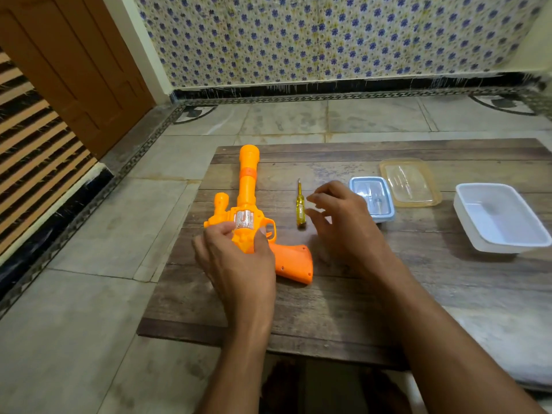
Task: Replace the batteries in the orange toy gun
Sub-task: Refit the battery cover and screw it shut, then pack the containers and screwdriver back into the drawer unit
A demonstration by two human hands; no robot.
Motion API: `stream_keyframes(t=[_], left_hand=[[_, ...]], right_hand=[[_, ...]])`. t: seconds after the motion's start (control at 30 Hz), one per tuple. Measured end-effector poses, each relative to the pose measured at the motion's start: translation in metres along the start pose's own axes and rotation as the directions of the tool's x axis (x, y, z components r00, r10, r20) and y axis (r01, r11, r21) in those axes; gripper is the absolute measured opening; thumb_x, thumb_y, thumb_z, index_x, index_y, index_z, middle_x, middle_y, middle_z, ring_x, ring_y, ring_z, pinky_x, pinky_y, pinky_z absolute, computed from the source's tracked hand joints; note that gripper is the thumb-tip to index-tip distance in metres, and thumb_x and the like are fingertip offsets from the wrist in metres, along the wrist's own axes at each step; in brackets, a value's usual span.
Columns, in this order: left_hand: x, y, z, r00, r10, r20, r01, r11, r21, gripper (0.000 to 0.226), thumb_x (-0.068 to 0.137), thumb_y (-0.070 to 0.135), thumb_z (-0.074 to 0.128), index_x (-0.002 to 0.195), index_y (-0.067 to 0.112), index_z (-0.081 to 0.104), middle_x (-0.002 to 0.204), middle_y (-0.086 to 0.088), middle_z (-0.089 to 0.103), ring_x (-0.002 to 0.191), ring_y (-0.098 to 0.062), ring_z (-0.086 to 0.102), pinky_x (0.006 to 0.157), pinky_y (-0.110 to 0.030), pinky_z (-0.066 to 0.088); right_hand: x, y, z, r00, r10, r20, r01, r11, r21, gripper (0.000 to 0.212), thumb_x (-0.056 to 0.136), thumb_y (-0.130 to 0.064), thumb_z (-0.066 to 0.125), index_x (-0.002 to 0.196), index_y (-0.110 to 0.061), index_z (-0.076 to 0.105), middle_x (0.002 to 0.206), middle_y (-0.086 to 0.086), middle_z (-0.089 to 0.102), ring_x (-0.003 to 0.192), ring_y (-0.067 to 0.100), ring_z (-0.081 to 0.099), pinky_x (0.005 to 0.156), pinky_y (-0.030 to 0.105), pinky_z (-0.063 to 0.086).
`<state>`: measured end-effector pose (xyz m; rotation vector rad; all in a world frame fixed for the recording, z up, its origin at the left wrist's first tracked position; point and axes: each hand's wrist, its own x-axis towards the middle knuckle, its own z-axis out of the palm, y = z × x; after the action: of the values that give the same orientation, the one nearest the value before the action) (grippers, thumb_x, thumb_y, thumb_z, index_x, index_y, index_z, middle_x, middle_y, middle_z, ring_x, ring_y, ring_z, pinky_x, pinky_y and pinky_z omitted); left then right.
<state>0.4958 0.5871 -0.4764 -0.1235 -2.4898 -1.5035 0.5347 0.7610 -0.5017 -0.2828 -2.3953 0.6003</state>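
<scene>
The orange toy gun (pixel 249 189) lies on the wooden board (pixel 418 288), barrel pointing away and grip (pixel 294 262) towards me. My left hand (pixel 239 258) grips its body around the clear cylinder, thumb on one side and fingers on the other. A small yellow-handled screwdriver (pixel 300 209) lies just right of the gun. My right hand (pixel 340 222) hovers beside the screwdriver with fingers spread and loosely bent, holding nothing. A small blue-rimmed box (pixel 372 198) behind that hand holds what look like batteries.
A clear amber-rimmed lid (pixel 410 183) lies beyond the small box. A white rectangular tub (pixel 501 218) stands at the board's right. The board rests on a tiled floor (pixel 89 309), with a patterned wall behind and a brown door at the left.
</scene>
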Motion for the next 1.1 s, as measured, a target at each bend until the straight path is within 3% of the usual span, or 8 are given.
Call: stream_keyframes(t=[0.1,0.2,0.33,0.47,0.67,0.83,1.0,1.1], left_hand=[[-0.011,0.014,0.015,0.987,0.151,0.048,-0.144,0.981,-0.126,0.028,0.085,0.019,0.081,0.104,0.016,0.061,0.102,0.002,0.062,0.094,-0.015,0.064,0.082,-0.043,0.057],[-0.03,0.023,0.037,0.959,0.197,0.205,-0.154,0.966,-0.206,0.016,0.089,0.018,0.076,0.099,0.017,0.063,0.092,0.003,0.067,0.086,-0.014,0.067,0.076,-0.041,0.06],[-0.058,0.031,0.071,0.845,0.287,0.451,-0.241,0.958,-0.157,0.018,0.085,0.018,0.077,0.097,0.019,0.064,0.096,0.003,0.068,0.087,-0.016,0.068,0.08,-0.04,0.059],[-0.07,0.037,0.087,0.746,0.291,0.598,-0.355,0.935,-0.012,0.029,0.085,0.019,0.078,0.112,0.017,0.065,0.114,0.002,0.064,0.105,-0.015,0.062,0.092,-0.023,0.047],[-0.08,0.04,0.091,0.696,0.344,0.631,-0.472,0.88,0.041,0.029,0.086,0.022,0.076,0.11,0.016,0.062,0.118,0.0,0.061,0.116,-0.02,0.056,0.098,-0.031,0.045],[-0.078,0.039,0.091,0.693,0.344,0.634,-0.474,0.88,0.041,0.03,0.087,0.024,0.076,0.113,0.017,0.063,0.119,0.003,0.061,0.115,-0.017,0.057,0.098,-0.031,0.048],[-0.076,0.037,0.089,0.682,0.345,0.645,-0.474,0.88,0.031,0.033,0.088,0.026,0.075,0.118,0.018,0.063,0.121,0.005,0.061,0.116,-0.014,0.056,0.099,-0.029,0.047],[-0.074,0.035,0.09,0.672,0.357,0.649,-0.482,0.876,0.016,0.035,0.087,0.026,0.076,0.118,0.017,0.063,0.12,0.005,0.061,0.116,-0.015,0.057,0.099,-0.028,0.046]], right_hand=[[-0.001,0.003,-0.025,0.989,-0.016,-0.146,0.017,1.0,0.006,0.013,0.088,-0.002,0.073,0.101,-0.001,0.077,0.098,0.011,0.068,0.076,0.022,0.067,0.068,0.035,0.059],[-0.007,0.011,-0.05,0.957,0.013,-0.291,-0.02,1.0,-0.022,0.011,0.088,0.004,0.069,0.094,-0.001,0.076,0.093,0.011,0.068,0.078,0.023,0.066,0.071,0.027,0.054],[-0.018,0.035,-0.076,0.922,0.111,-0.37,-0.169,0.978,-0.126,0.024,0.082,0.013,0.065,0.099,0.001,0.076,0.096,0.016,0.071,0.085,0.027,0.067,0.078,0.022,0.045],[-0.025,0.051,-0.086,0.931,0.262,-0.252,-0.318,0.924,-0.214,0.044,0.073,0.021,0.056,0.111,0.007,0.072,0.113,0.023,0.069,0.1,0.038,0.067,0.086,0.035,0.052],[-0.03,0.079,-0.086,0.881,0.473,0.023,-0.447,0.847,-0.288,0.03,0.079,0.013,0.056,0.106,0.008,0.07,0.128,0.02,0.06,0.111,0.035,0.061,0.096,0.033,0.046],[-0.035,0.083,-0.083,0.873,0.486,0.031,-0.448,0.827,-0.34,0.021,0.084,0.01,0.058,0.1,0.004,0.069,0.124,0.017,0.057,0.104,0.033,0.059,0.086,0.033,0.047],[-0.032,0.079,-0.083,0.869,0.493,0.048,-0.448,0.824,-0.346,0.053,0.084,0.012,0.055,0.135,-0.002,0.057,0.147,0.02,0.046,0.13,0.04,0.049,0.104,0.041,0.045],[-0.03,0.081,-0.078,0.864,0.495,0.086,-0.433,0.821,-0.372,0.057,0.082,0.012,0.054,0.138,0.0,0.053,0.156,0.023,0.038,0.139,0.043,0.041,0.113,0.046,0.04]])
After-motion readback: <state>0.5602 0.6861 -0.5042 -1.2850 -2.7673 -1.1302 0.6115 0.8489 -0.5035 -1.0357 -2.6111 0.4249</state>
